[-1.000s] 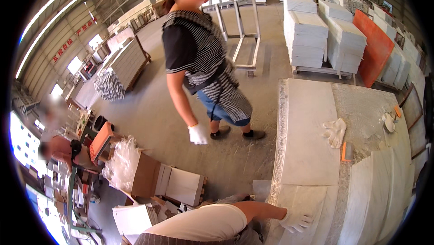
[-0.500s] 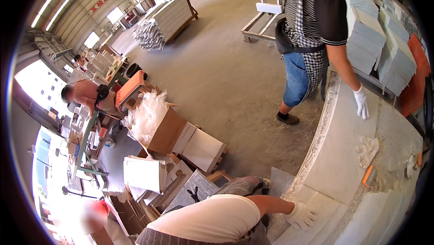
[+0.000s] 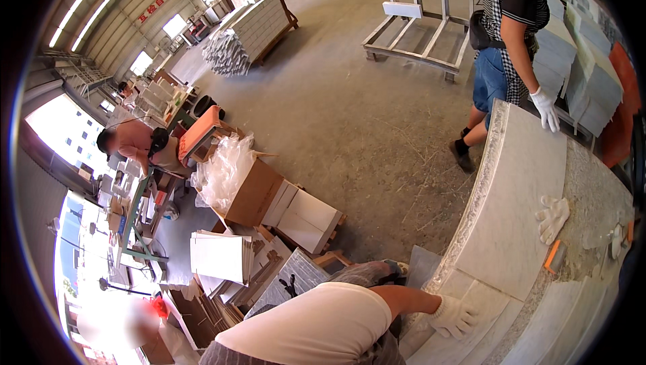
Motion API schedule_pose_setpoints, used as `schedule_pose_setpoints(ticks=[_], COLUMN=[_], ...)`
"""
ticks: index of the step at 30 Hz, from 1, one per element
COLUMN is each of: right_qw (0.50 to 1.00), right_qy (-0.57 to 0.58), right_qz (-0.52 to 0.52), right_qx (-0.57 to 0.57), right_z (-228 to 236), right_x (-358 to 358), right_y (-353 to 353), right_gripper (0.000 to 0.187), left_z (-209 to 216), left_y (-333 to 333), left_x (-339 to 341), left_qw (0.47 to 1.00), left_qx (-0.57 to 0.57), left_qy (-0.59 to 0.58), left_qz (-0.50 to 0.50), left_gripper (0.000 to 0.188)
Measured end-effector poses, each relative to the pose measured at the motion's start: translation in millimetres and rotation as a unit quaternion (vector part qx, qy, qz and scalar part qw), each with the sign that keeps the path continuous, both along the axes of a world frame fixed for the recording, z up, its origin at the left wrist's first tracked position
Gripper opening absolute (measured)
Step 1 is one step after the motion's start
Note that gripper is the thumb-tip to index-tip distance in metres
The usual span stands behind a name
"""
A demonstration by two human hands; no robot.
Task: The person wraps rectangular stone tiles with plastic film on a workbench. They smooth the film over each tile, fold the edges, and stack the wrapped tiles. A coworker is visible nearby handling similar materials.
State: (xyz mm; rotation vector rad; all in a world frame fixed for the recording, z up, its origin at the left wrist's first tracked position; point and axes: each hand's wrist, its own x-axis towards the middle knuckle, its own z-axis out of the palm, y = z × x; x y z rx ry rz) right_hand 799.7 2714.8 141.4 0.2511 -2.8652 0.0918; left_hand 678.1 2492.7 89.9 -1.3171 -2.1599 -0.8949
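My left hand (image 3: 454,316), in a white knit glove, lies on a pale stone slab (image 3: 481,292) with its fingers spread. It grips nothing. My arm reaches in from the lower edge in a white sleeve (image 3: 303,324). The slab belongs to a curved run of pale stone pieces (image 3: 518,210) with a rough, speckled edge. A loose white glove (image 3: 553,219) lies farther along it. Beside that glove is an orange and grey block-like tool (image 3: 554,257). My right hand is out of view.
A co-worker's gloved hand (image 3: 545,110) hangs by the far end of the stone. Stacked slabs (image 3: 592,89) stand behind. A metal frame (image 3: 417,35) sits on the floor. To the left are a carton with plastic film (image 3: 252,193), white boards (image 3: 219,257) and people at benches.
The co-worker has stepped back to the right, and that gloved hand has moved toward the stone's far end. My view has shifted slightly. My left hand stays on the slab.
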Motion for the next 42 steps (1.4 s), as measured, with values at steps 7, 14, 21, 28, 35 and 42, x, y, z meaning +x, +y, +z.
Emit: schedule_pose_setpoints(ticks=[7,14,21,28,35,42], right_qw=[1.0,1.0,1.0,1.0,1.0,1.0], right_qy=[-0.002,-0.001,0.0,0.003,0.004,0.006], right_qz=[0.008,0.008,0.012,0.016,0.007,0.008], right_qx=[-0.001,-0.003,-0.003,-0.002,-0.002,-0.003], right_z=[-1.7,-5.8,-8.8,-11.6,-14.7,-17.3], right_x=[-4.7,-6.9,-9.8,-13.3,-10.9,-11.9], right_y=[5.6,8.2,9.9,12.1,13.0,16.2], right_gripper=[0.056,0.056,0.056,0.056,0.056,0.056], left_z=[-0.3,13.8,10.5,7.5,16.0,27.7], left_y=[-1.6,-6.6,-6.1,-4.3,-7.7,-12.4], left_x=[2.0,2.2,2.5,2.4,2.2,2.2], left_qw=[1.0,1.0,1.0,0.999,1.0,1.0], left_qx=[-0.026,-0.03,-0.019,-0.025,-0.005,0.005], left_qy=[-0.008,-0.001,-0.014,-0.017,-0.018,-0.008], left_qz=[-0.002,-0.005,-0.013,-0.013,-0.017,-0.014], left_gripper=[0.034,0.036,0.038,0.039,0.037,0.034])
